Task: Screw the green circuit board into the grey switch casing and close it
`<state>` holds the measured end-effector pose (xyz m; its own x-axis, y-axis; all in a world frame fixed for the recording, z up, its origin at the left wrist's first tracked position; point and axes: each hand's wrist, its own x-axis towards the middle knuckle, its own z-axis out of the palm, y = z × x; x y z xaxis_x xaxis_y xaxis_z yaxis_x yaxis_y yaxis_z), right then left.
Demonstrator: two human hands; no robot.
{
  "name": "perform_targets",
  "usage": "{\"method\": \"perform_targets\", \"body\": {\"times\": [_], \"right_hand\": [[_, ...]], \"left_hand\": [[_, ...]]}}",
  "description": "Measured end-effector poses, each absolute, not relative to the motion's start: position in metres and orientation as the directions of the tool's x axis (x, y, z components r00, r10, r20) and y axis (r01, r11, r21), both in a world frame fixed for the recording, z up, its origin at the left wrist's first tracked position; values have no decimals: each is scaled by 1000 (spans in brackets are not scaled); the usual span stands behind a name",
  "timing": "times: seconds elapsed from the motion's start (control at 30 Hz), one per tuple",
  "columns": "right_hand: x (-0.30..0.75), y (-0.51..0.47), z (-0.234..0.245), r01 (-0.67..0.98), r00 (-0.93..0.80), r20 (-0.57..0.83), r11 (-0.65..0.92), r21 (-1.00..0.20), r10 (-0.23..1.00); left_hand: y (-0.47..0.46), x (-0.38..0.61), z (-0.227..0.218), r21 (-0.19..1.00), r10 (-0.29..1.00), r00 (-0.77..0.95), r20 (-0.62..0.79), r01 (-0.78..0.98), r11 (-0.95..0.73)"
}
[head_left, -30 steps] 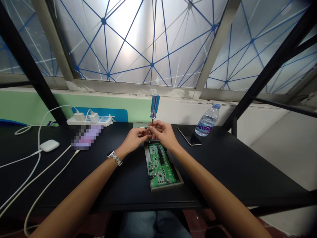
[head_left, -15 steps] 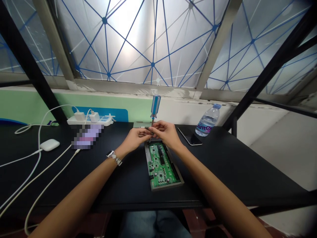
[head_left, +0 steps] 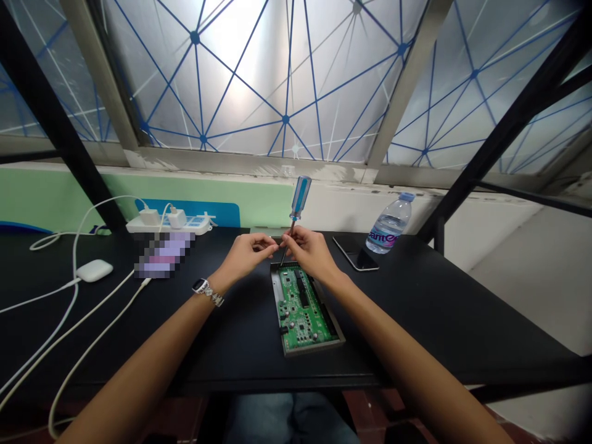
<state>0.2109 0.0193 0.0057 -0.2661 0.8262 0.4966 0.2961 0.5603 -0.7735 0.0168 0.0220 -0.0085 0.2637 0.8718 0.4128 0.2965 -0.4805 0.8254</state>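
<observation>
A screwdriver (head_left: 300, 196) with a clear and blue handle leans to the right, its shaft pinched in the fingers of my right hand (head_left: 309, 248). The shaft points down at the far left corner of a metal tray-like casing (head_left: 276, 290). Inside that casing lies a green circuit board (head_left: 300, 308) with black connectors and small parts. My left hand (head_left: 250, 254), wearing a watch at the wrist, is just left of the shaft. Its thumb and forefinger are pressed together; whatever is between them, if anything, is too small to make out.
At the right stand a water bottle (head_left: 389, 225) and a dark phone (head_left: 356, 253) on the black desk (head_left: 425, 308). To the left lie a pixelated phone (head_left: 166, 256), a white earbud case (head_left: 94, 270) and white cables. A power strip (head_left: 198, 225) sits by the wall.
The screwdriver's handle has tipped to the right. My left hand has drawn back a little to the left, away from the shaft. The casing stays in place.
</observation>
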Motion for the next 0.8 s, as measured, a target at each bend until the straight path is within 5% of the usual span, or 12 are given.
{"method": "perform_targets", "body": {"times": [0.33,0.53,0.8], "right_hand": [[228,9,-5,0,-113,449,452,-892,886],[249,-6,-23,-252,-78,271,244,-936,959],[250,-11,-25,-373,-17,239,216,-902,971]], "left_hand": [[17,4,1,552,780,458,427,552,-626],[15,7,-1,520,807,517,285,623,-584],[2,15,9,502,805,537,251,639,-583]]}}
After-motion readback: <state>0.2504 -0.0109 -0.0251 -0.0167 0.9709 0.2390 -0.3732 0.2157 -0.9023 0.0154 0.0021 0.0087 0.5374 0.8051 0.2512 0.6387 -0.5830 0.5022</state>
